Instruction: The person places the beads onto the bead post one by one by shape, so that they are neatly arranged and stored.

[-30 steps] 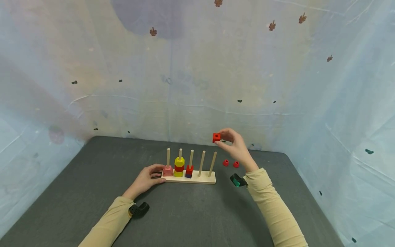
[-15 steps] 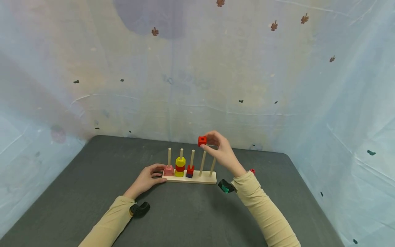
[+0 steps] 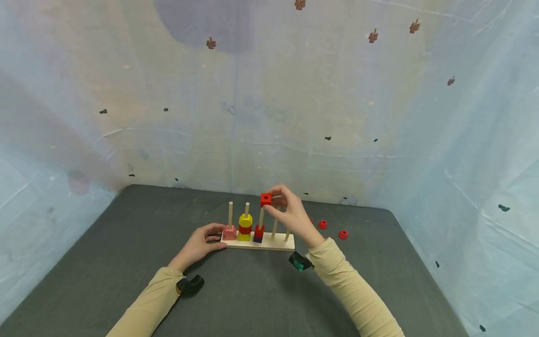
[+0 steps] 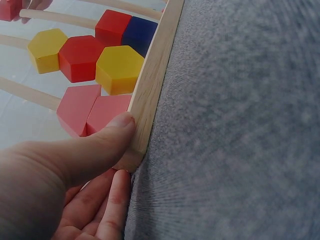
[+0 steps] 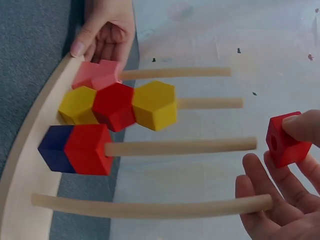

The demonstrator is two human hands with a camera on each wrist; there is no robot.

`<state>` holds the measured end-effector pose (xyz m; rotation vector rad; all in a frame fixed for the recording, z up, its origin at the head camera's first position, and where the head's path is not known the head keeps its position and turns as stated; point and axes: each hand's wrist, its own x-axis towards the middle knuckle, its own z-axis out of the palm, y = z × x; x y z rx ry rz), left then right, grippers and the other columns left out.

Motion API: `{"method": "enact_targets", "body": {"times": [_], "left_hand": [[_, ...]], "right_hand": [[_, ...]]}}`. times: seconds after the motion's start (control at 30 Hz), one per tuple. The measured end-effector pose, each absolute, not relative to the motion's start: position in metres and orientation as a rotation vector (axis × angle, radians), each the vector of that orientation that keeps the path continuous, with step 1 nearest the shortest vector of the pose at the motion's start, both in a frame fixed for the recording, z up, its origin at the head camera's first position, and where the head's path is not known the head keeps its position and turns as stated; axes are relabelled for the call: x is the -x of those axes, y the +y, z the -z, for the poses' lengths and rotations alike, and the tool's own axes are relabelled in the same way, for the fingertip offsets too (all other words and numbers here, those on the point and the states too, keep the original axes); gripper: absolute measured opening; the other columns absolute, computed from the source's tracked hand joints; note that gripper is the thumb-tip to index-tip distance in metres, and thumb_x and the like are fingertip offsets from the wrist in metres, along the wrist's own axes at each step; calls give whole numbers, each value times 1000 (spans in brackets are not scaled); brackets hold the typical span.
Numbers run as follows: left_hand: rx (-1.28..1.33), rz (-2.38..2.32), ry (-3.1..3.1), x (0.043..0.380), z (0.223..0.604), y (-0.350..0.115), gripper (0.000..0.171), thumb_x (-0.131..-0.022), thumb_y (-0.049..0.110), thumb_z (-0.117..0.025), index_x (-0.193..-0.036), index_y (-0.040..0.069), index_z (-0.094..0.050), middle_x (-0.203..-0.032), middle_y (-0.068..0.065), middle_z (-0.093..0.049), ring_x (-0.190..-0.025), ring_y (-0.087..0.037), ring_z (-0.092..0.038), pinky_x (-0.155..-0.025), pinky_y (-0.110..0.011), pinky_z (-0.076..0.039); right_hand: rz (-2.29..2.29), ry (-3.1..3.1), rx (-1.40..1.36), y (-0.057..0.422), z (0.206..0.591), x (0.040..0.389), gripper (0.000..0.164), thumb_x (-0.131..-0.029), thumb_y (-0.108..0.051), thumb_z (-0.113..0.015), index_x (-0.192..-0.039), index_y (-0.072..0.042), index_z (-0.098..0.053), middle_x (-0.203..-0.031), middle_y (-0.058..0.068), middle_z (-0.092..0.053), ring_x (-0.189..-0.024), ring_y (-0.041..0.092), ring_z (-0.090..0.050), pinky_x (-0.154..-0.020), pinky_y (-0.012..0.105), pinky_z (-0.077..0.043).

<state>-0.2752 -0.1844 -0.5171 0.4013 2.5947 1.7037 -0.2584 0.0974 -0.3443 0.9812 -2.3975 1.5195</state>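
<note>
My right hand (image 3: 291,215) pinches a red cube (image 5: 290,147) with a hole in it. In the right wrist view the cube is just off the tip of the third peg (image 5: 185,146), with a small gap between. My left hand (image 3: 197,244) grips the left end of a wooden stacking base (image 4: 150,85), thumb against its front edge. On the first peg sit two pink blocks (image 4: 80,107). The second bears yellow, red and yellow hexagonal blocks (image 5: 115,105). A red cube (image 5: 90,150) over a dark blue one (image 5: 52,147) is on the third.
The fourth peg (image 5: 150,207) is bare; my right hand partly hides the fifth peg (image 3: 287,235) in the head view. Small red pieces (image 3: 322,224) lie on the dark table (image 3: 236,295) to the right. A pale patterned sheet (image 3: 269,103) hangs behind.
My right hand has carried the red cube leftward and slightly down, from right of the pegs to over the third peg. The left hand has stayed on the base.
</note>
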Motion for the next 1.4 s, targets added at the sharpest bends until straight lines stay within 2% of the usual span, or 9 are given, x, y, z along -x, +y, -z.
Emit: {"method": "enact_targets", "body": {"times": [0.13,0.27,0.33,0.53,0.67,0.87,1.1,1.3,1.4], "left_hand": [[-405,-1699,2598,275,517,-184,57,-76,19,-82,-127,8,-58,-127,-11,-57,-109,-24,-58,-92,-38,-50],[-407,-1694,2604,275,518,-184,58,-76,20,-82,-127,7,-57,-127,-12,-57,-109,-25,-58,-92,-38,-50],[-404,-1696,2607,276,518,-184,57,-76,19,-82,-127,7,-58,-127,-11,-57,-109,-24,-58,-92,-37,-51],[-422,-1704,2611,275,517,-183,55,-76,16,-82,-126,6,-58,-125,-13,-58,-110,-26,-58,-92,-37,-51],[-428,-1703,2612,274,516,-183,56,-77,17,-81,-126,5,-58,-125,-14,-58,-110,-27,-58,-92,-37,-51],[-421,-1705,2617,274,517,-184,55,-77,16,-81,-126,6,-58,-124,-14,-58,-109,-27,-58,-92,-38,-51],[-415,-1705,2614,275,516,-184,56,-76,17,-82,-126,6,-58,-124,-13,-58,-111,-27,-57,-92,-36,-51],[-397,-1693,2609,274,515,-183,57,-76,17,-82,-127,6,-57,-125,-13,-58,-111,-25,-57,-92,-36,-51],[-392,-1697,2609,273,514,-182,57,-76,16,-82,-126,6,-58,-124,-12,-58,-111,-25,-57,-92,-36,-51]], "right_hand": [[-1496,-2427,-945,94,350,257,30,-89,-1,-66,-116,5,-53,-113,19,-59,-94,33,-63,-79,45,-52],[-1516,-2413,-896,93,366,265,33,-89,-3,-67,-118,3,-53,-113,18,-59,-95,31,-63,-82,44,-52],[-1539,-2394,-868,94,376,272,33,-89,-6,-68,-119,0,-53,-113,16,-60,-94,28,-63,-82,42,-53],[-1523,-2408,-792,94,394,280,31,-88,-15,-72,-115,-12,-57,-107,3,-62,-87,18,-63,-71,36,-52],[-1519,-2433,-751,93,402,280,29,-87,-16,-72,-112,-17,-58,-103,-1,-61,-86,15,-63,-75,34,-54],[-1619,-2409,-666,87,415,276,31,-87,-13,-73,-114,-10,-57,-103,8,-61,-92,20,-62,-85,36,-54],[-1749,-2409,-577,81,408,254,33,-87,-1,-69,-114,8,-53,-104,25,-56,-100,38,-58,-88,48,-50],[-1726,-2451,-541,80,415,249,29,-86,3,-68,-112,7,-55,-105,22,-59,-99,39,-58,-85,47,-50],[-1698,-2468,-511,82,435,260,28,-86,-1,-69,-111,0,-58,-103,14,-61,-96,30,-58,-83,42,-49]]}}
